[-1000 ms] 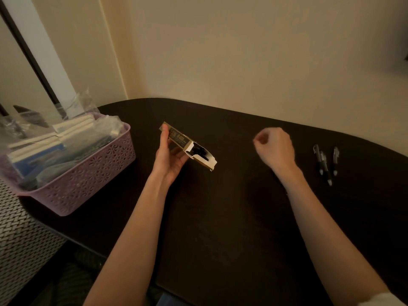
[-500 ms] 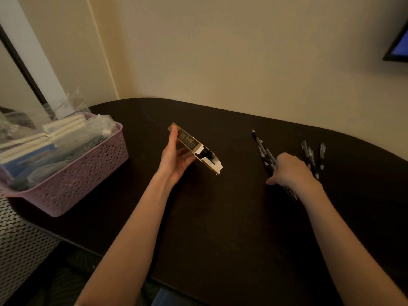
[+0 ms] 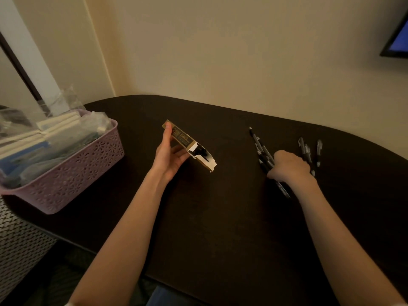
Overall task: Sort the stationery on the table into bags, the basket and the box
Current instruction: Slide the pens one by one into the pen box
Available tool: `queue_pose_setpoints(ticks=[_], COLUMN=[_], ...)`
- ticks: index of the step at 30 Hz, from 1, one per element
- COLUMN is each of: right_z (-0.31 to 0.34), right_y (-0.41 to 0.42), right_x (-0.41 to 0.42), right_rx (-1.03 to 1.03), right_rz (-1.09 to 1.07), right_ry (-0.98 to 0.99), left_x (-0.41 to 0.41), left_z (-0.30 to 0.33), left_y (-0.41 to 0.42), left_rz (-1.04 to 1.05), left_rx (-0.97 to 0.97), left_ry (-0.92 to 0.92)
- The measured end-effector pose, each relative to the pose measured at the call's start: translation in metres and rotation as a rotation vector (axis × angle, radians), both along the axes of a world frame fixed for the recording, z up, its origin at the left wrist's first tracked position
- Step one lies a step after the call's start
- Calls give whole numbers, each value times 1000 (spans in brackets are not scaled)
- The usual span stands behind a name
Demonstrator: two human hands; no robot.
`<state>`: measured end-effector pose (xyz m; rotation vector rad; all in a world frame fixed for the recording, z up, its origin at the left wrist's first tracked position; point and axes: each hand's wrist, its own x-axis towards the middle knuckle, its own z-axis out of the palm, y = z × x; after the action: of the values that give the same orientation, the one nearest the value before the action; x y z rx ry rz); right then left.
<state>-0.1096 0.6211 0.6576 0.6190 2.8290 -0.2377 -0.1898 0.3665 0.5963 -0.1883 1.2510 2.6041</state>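
Gold pen box (image 3: 189, 145): side label reads "B-009"; smaller print beside it too blurred.

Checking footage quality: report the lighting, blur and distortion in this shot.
Head view: dim, warm light; black pens barely separate from the dark table; right hand soft-edged; wide-angle lens bows the table's far edge; pen box lettering partly legible.

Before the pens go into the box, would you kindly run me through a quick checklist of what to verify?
1. Box held by the left hand: ok.
2. Box's open end faces the pens: ok.
3. Right hand grips a bunch of pens: ok.
4. Room left inside the box: cannot tell.
5. All pens gathered: not ok, loose pens lie on the table.
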Motion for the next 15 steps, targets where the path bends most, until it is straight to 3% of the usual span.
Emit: queue_pose_setpoints(ticks=[6,11,15], right_z=[4,32,43], right_y=[-7,-32,-48], right_x=[-3,19,33], right_rx=[-154,-700,-740], right_rz=[201,467,598], right_ry=[89,257,436], left_x=[0,-2,-3], left_z=[-2,-4,-4], left_y=[2,-2,-5], left_rz=[-7,0,25], left_rx=[-4,66,146], left_ry=[0,-28,-60])
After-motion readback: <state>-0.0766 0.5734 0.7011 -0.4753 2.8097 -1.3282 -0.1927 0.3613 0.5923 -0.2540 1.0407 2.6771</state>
